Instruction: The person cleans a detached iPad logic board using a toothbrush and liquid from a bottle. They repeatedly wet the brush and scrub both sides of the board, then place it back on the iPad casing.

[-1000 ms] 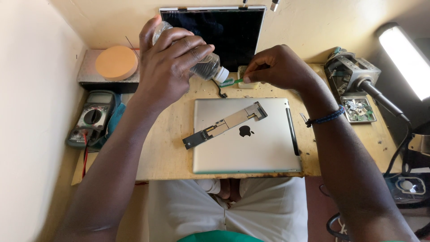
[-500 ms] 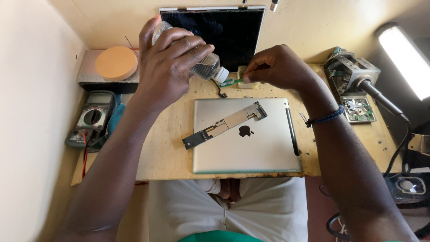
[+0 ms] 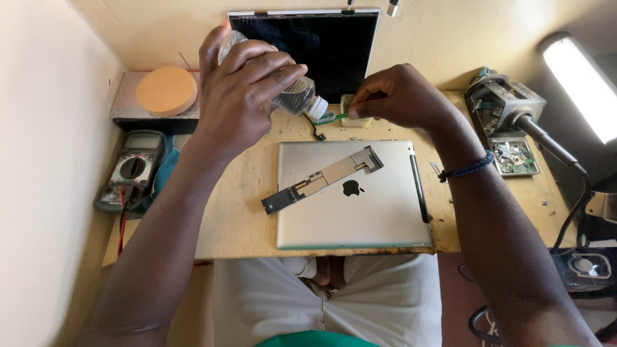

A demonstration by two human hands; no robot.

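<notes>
- Fingers of the left hand (image 3: 247, 96) wrap around a clear plastic bottle (image 3: 292, 95), clamping it tilted with its white neck pointing down toward 4 o'clock.
- Fingers of the right hand (image 3: 402, 96) are pinched together on a small green brush (image 3: 331, 118), whose bristled tip sits just beside the bottle's mouth.
- Most of the bottle is hidden under the left palm; only its neck end and a bit of its base above the knuckles show, and whether liquid is running out is hard to make out.
- Part of the brush handle disappears inside the right fist, and a pale small object under that hand is too covered to identify.
- Bottle and brush meet over the desk (image 3: 244, 212) at its 12 o'clock edge, in front of a dark screen panel (image 3: 321, 45) leaning on the wall.
- At the centre of the desk lies a silver tablet back (image 3: 360, 212) with a long narrow circuit board (image 3: 321, 180) resting diagonally across it.
- At 9 o'clock sits a multimeter (image 3: 132, 170); at 10 o'clock, an orange round disc (image 3: 166, 90).
- At 3 o'clock stands a small tray of parts (image 3: 514, 157) beside a grey metal tool (image 3: 508, 106).
</notes>
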